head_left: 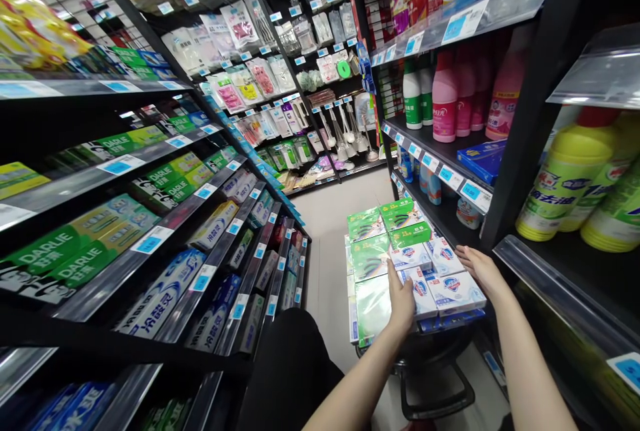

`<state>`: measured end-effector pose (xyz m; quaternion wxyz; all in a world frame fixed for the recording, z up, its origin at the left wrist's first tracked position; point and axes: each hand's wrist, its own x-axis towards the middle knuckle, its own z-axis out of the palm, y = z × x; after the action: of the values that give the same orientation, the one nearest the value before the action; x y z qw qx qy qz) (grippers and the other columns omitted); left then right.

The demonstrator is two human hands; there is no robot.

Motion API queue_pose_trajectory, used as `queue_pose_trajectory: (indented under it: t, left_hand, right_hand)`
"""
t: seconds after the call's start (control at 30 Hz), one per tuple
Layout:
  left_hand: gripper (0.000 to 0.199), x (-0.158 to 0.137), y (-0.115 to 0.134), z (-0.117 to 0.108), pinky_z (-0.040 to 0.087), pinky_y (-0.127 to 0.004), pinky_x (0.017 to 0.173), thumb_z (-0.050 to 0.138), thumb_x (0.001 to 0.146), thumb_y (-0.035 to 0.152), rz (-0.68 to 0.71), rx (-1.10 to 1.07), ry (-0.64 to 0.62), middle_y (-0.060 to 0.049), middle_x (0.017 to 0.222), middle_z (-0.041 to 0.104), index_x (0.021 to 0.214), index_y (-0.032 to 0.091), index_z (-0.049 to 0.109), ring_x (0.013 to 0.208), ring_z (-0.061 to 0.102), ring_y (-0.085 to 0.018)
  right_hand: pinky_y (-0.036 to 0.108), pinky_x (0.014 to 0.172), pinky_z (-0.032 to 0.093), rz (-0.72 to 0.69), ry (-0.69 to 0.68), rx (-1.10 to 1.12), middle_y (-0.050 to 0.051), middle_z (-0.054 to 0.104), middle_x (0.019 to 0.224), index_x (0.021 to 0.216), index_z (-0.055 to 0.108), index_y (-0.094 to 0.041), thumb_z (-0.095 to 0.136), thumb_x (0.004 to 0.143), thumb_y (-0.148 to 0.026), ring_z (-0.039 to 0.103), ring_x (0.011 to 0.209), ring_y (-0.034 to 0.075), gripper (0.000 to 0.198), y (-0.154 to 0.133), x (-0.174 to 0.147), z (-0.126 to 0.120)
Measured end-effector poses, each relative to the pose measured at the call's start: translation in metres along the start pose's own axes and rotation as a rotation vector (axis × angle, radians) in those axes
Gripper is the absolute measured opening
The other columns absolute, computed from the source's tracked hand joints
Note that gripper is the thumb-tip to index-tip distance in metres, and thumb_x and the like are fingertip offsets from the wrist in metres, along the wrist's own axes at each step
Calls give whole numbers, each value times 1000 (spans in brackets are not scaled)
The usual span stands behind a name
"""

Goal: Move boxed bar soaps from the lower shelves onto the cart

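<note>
Several white soap boxes (453,287) with a blue-and-red shield logo lie side by side on the near right of a stack of boxes. My left hand (401,297) rests along their left side, fingers stretched out, between them and the green boxes (371,257). On the right side, my right hand (481,272) lies against the boxes with its fingers extended. Neither hand is wrapped round a box. The stack sits on a black stool-like support (435,351), mostly hidden beneath it. A dark blue pack (453,319) shows under the white boxes.
Toothpaste shelves (165,241) line the left side. Pink bottles (444,97) and yellow cleaner bottles (567,177) stand on the right shelves. Hanging packets and brushes fill the rack (280,84) at the aisle's end. My dark-clothed knee (295,357) is beside the left shelf, over the pale floor (327,217).
</note>
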<state>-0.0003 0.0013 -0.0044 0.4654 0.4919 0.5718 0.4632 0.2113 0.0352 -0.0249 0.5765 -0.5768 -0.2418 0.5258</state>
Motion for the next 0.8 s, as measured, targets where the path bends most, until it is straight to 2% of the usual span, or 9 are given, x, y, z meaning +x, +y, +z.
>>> queue_pose_trajectory:
  t: [0.17,0.37,0.53,0.8]
  left_hand:
    - [81,0,-2,1,16,-23,118,48,77,18,13,23,34,-4,159,17,152,14,19,145,14,-16]
    - [80,-1,-3,1,16,-24,118,48,77,18,6,54,41,-3,158,18,152,16,19,145,14,-16]
    - [78,-1,0,1,15,-23,118,46,79,18,-6,57,43,-3,158,18,152,15,19,145,15,-15]
    - [78,-2,0,2,11,-23,118,43,80,18,-21,40,20,-5,159,13,152,12,15,146,12,-14]
  right_hand:
    - [38,81,57,-10,27,8,13,72,101,90,67,-18,58,78,-33,69,90,26,21,7,1,3]
    - [39,76,57,-65,17,-111,11,73,93,92,71,-18,64,69,-43,68,93,30,35,15,7,0]
    - [41,87,52,-94,19,-207,11,72,99,94,72,-16,64,64,-48,64,104,32,44,15,8,-3]
    - [45,100,44,-96,19,-221,13,70,108,92,71,-15,66,63,-42,59,112,33,40,9,3,1]
